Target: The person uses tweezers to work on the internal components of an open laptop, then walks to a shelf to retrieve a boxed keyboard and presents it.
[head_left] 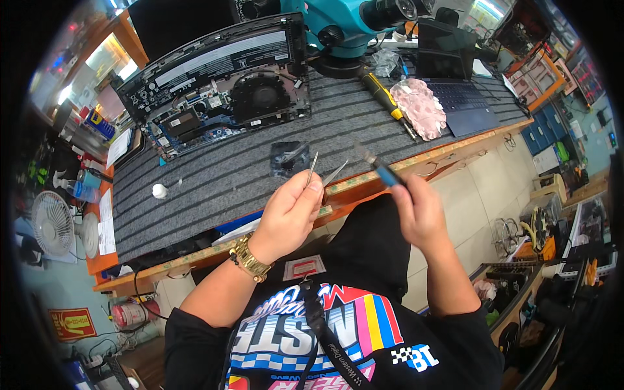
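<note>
At centre, the left hand point(292, 208) pinches two slim metal prongs point(335, 173), points apart, near the front edge of the worktop point(214, 195); right of it, the right hand point(419, 211) closes around one blue-banded tool point(389, 175), too blurred to name. Bracing both wrists would likely steady the work. Counted left to right: one opened-up laptop point(221, 71) upper left, one teal microscope point(348, 26) at top, one yellow-black screwdriver point(382, 95) and one blue laptop point(471, 117) upper right.

Black-striped grey mat point(214, 192), silver tweezers point(335, 173), blue-and-black tool point(387, 175), teal microscope point(356, 29)
</note>
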Available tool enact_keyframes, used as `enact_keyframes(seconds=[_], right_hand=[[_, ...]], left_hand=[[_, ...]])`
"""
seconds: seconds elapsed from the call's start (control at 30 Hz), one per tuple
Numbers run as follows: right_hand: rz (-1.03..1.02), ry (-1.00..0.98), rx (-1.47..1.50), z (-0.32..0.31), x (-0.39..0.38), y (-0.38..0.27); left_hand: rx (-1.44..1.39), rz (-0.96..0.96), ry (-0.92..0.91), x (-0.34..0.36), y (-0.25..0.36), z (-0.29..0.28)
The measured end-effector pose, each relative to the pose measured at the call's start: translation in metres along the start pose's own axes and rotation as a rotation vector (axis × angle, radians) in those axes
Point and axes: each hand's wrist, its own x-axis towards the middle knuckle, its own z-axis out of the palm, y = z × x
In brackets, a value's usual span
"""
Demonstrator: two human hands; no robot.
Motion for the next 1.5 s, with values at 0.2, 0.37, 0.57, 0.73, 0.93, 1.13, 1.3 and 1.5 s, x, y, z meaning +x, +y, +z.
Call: enact_keyframes(seconds=[0.2,0.37,0.57,0.73,0.93,1.13,1.3,1.5], right_hand=[[-0.110,-0.093,0.140,-0.007,-0.002,-0.005],[-0.167,-0.087,0.111,-0.004,-0.002,-0.002],[-0.166,-0.102,0.119,-0.003,-0.001,-0.007],[0.004,-0.093,0.014,-0.008,0.007,0.002],[-0.155,-0.094,0.178,0.002,0.002,-0.008],[0.009,-0.075,0.180,0.001,-0.001,-0.001],[-0.033,-0.087,0.184,0.013,0.002,0.010],[-0.208,-0.082,0.281,0.023,-0.002,-0.004]], left_hand=[[-0.175,-0.200,-0.073,0.002,0.013,-0.004],[-0.192,-0.260,-0.119,0.001,0.018,-0.004],[0.046,-0.156,-0.108,-0.001,0.010,-0.001],[0.120,-0.110,-0.111,-0.002,0.010,-0.005],[-0.094,-0.229,-0.193,0.000,0.016,-0.005],[-0.372,-0.294,-0.345,-0.001,0.015,-0.007],[-0.703,-0.314,-0.541,0.001,0.005,-0.012],[-0.867,-0.331,-0.639,0.005,0.000,-0.011]])
